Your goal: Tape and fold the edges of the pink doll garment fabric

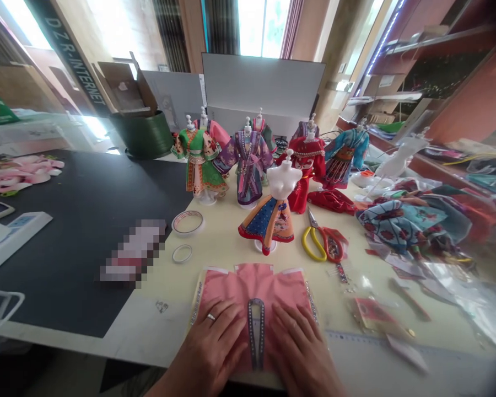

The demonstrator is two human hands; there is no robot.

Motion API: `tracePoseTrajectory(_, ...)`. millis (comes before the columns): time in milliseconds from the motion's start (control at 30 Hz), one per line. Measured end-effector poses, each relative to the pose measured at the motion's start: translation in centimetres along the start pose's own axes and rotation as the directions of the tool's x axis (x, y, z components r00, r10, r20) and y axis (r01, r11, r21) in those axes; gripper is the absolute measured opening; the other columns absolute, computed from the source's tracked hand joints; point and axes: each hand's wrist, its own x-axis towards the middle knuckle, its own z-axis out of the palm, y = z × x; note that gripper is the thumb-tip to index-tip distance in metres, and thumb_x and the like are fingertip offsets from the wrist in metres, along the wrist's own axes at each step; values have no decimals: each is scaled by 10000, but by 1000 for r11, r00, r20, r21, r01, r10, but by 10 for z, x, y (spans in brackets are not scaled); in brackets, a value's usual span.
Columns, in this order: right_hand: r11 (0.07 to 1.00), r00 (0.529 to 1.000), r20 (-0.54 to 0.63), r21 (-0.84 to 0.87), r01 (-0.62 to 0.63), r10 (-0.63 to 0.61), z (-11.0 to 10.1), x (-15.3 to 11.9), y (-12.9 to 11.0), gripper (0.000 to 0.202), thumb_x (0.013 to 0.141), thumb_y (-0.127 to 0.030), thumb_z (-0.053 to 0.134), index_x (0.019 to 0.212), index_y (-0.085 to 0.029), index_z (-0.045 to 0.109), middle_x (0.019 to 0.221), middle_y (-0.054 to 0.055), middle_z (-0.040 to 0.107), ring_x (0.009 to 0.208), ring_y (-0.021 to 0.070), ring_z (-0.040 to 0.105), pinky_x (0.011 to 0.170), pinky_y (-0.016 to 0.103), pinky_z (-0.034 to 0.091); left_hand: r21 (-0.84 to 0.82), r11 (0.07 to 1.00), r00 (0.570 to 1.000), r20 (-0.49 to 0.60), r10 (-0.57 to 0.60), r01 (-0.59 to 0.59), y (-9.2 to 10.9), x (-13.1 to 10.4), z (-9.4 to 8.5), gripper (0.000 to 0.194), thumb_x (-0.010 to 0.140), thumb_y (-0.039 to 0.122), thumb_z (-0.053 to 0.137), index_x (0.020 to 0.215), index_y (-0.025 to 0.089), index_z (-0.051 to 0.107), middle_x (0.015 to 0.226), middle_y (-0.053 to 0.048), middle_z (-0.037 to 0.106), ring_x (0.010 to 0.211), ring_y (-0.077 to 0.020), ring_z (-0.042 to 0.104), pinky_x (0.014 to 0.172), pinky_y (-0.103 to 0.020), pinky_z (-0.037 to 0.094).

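A pink piece of fabric point(256, 281) lies flat on the table near its front edge. Down its middle runs a narrow opening edged with dark, dotted trim point(251, 331). White strips show along its top edge, and glittery trim lines both sides. My left hand point(215, 336), with a ring on one finger, rests on the fabric left of the opening, fingers stretched out. To the right of the opening, my right hand point(300, 339) presses flat on the cloth with fingers extended. Neither hand grips anything.
Beyond the cloth stands a small mannequin point(283, 179) in an orange and blue skirt, with several dressed ones behind. Scissors point(320, 242) lie to its right, tape rolls point(188, 222) to its left. Fabric scraps point(400, 220) pile up at right; a ruler point(355, 337) lies near the front.
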Motion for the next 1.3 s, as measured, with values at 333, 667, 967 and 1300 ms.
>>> tracePoseTrajectory(333,997,997,79,-70,19,-13,1,2,0,310,891,-171,468,1166,-140,608,1231,73,626,1155,273,505,1033,437,294,118,991,954,300,23,-61,1,4,5,475,918,235,487,1368,102,417,1409,-102,470,1298,-308,405,1023,-502,427)
tracePoseTrajectory(667,994,995,95,-105,42,-32,3,2,1,320,897,-192,459,1173,-127,607,1231,89,625,1138,275,526,1023,446,311,97,995,951,307,-44,15,-4,-2,1,542,916,319,515,1406,142,365,1436,-103,437,1329,-284,386,1048,-478,410)
tracePoseTrajectory(967,1000,997,81,-1,-7,7,-6,-13,15,293,891,-169,478,1165,-152,581,1214,83,627,1146,259,530,1059,456,299,277,957,974,180,-138,85,-35,-20,-27,458,930,271,459,1355,104,420,1390,-145,483,1323,-270,401,1055,-457,375)
tracePoseTrajectory(1300,990,986,103,-81,-119,127,-32,-25,48,299,926,-237,495,1201,-134,552,1248,131,591,1145,301,523,1021,537,338,374,922,937,277,-211,97,-54,-19,-42,521,976,340,380,1444,128,291,1486,-123,349,1396,-275,270,1106,-449,282)
